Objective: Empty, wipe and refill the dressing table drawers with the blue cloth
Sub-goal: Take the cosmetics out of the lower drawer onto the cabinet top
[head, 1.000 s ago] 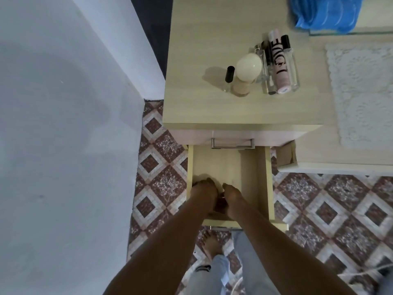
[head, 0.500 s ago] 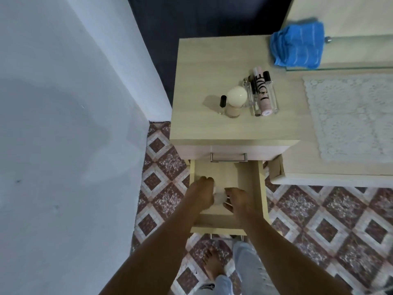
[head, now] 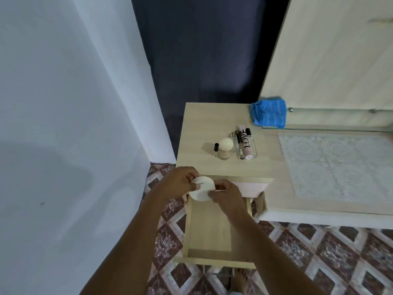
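**A:** What are the hands doing?

**B:** Both hold a round white flat container (head: 200, 188) above the far end of the open light-wood drawer (head: 209, 228). The left hand (head: 180, 180) has its fingers clasped on the rim at the container's 10 o'clock side; the right hand (head: 225, 193) pinches the edge at 3 o'clock.

**A:** And the drawer?

**B:** Pulled out toward the viewer, its bare wooden bottom showing. A bare foot (head: 239, 279) stands on the patterned tile floor (head: 319, 252) just past its front panel.

**A:** Where is the cloth?

**B:** The folded blue striped cloth (head: 268, 112) lies on the light-wood table (head: 200, 124), at 1 o'clock from the hands and well apart from them, against the mirror's base.

**A:** Anything else up there?

**B:** A cluster at 12 o'clock from the hands: a small black-capped bottle (head: 216, 150), a cream round-topped bottle (head: 225, 149) just beside it, then clear tubes with a pink one lettered "LOVE" (head: 245, 144). A white lace mat (head: 338, 165) lies at 3 o'clock of those.
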`<control>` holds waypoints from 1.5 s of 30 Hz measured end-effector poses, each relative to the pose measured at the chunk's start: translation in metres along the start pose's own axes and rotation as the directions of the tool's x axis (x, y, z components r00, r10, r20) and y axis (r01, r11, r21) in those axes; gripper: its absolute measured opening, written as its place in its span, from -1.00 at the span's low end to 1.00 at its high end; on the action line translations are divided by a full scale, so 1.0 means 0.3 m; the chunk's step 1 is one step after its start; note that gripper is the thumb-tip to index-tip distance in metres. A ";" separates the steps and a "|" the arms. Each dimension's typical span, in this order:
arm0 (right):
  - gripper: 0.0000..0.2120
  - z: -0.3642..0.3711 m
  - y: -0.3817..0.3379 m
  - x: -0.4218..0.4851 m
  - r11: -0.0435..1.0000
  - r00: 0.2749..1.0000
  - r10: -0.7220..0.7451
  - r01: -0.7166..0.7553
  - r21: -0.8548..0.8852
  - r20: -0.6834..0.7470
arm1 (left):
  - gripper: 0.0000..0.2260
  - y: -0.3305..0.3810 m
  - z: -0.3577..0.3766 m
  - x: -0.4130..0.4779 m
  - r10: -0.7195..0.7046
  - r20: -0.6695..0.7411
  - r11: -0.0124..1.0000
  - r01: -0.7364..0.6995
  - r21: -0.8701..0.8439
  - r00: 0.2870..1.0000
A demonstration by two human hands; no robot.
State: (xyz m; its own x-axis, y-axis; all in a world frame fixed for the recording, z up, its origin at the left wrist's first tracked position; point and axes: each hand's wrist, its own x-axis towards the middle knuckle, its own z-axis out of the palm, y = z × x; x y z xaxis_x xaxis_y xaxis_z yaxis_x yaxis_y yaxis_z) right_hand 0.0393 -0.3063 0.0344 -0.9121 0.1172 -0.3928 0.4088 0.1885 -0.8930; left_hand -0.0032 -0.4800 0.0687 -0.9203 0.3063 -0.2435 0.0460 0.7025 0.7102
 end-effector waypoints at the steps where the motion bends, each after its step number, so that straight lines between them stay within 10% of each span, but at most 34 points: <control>1: -0.78 -0.006 -0.024 0.001 0.997 0.998 -0.052 0.051 -0.057 -0.023 | -0.80 0.016 -0.016 0.007 0.010 -0.031 1.000 -0.010 -0.017 0.999; 11: -0.63 0.007 -0.170 0.065 0.983 0.990 -0.106 0.090 -0.162 -0.088 | -0.88 0.059 0.035 0.122 -0.191 -0.501 0.982 0.161 -0.102 0.844; 23: -0.83 -0.097 -0.125 0.081 0.974 0.949 -0.170 0.122 -0.189 -0.266 | -0.73 0.065 0.058 0.178 -0.252 -0.497 0.965 0.256 -0.062 0.830; 33: -0.85 -0.427 -0.190 0.190 0.980 0.840 -0.065 0.155 0.123 -0.538 | -0.74 0.243 -0.082 0.324 -0.112 -0.627 0.993 0.110 -0.043 0.771; 45: -0.77 -0.764 -0.252 0.537 0.974 0.923 0.117 -0.035 0.223 -0.367 | -0.44 0.694 0.127 0.716 0.187 -0.138 0.933 -0.132 0.335 0.973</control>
State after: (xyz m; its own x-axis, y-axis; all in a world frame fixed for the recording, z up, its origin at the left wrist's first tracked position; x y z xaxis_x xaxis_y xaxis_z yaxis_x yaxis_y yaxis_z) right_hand -0.1316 -0.0782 0.0892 -0.7829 0.4879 -0.3861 0.4230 -0.0378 -0.9054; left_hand -0.1765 -0.2437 0.1391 -0.9399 0.3412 -0.0127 0.2948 0.8298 0.4737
